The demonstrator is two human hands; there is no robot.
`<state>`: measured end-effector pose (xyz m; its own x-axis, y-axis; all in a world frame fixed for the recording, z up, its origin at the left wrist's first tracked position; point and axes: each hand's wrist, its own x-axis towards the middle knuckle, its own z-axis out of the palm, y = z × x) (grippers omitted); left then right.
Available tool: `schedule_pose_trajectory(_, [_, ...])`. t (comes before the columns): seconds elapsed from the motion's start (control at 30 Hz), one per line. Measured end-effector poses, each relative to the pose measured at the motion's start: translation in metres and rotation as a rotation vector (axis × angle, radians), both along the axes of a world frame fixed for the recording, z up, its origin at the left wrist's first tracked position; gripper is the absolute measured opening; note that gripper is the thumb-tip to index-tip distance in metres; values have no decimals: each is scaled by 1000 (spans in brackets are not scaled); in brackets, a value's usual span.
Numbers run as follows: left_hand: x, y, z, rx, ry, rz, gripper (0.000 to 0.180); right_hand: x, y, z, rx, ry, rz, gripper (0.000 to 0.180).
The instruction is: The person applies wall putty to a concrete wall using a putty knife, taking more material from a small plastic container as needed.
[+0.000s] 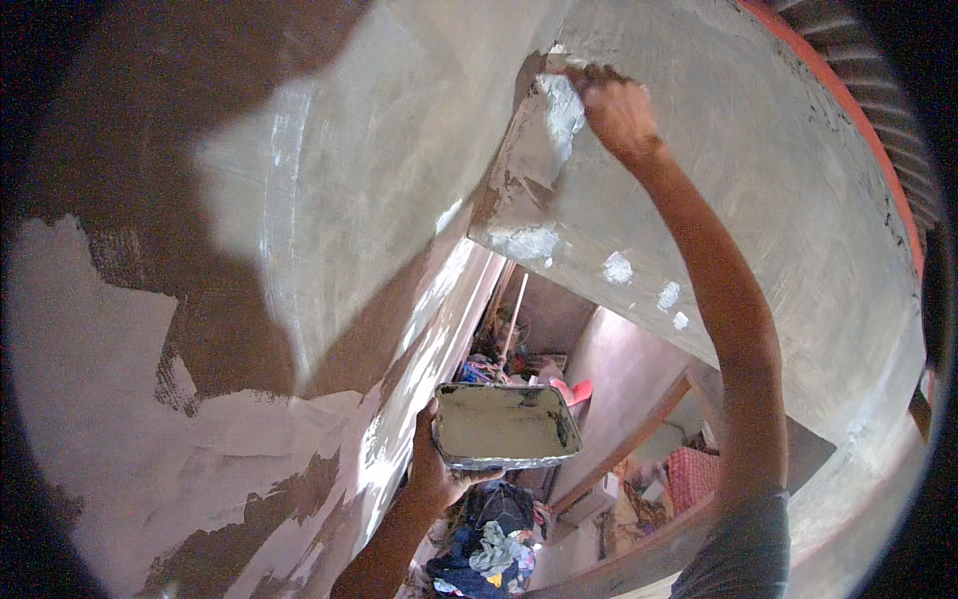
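The right hand (pixel 619 110) is raised and closed on a putty blade (pixel 561 105), pressed against the concrete beam (pixel 758 180) near its lower edge. The putty tray (pixel 504 424) is gripped below in the left hand (pixel 434 469), well apart, nearer the left arm.

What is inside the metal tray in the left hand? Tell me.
The tray in the left hand holds a smeared coat of pale putty across its bottom. No tool lies in it. Its underside is hidden.

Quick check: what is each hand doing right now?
Left hand: closed on the putty tray.
Right hand: pressed to the plastered beam; grip cannot be told.
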<state>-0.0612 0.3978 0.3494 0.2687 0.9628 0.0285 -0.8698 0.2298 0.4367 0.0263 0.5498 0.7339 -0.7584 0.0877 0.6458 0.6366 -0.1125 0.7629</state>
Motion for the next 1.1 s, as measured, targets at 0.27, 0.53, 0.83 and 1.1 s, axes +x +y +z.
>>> schedule_pose_trajectory(0.27, [-3,26,23,-2,-9,15,71,4,12,-103,-279,-160,16,37])
schedule_pose_trajectory(0.53, [-12,56,41,52,14,116,71,-5,-15,-30,128,21,279,33])
schedule_pose_trajectory(0.83, [-14,86,44,108,2,110,72,-17,24,-41,-75,-57,146,40])
schedule_pose_trajectory(1.1, [-13,90,46,65,-35,140,72,-9,9,-144,-153,-288,158,39])
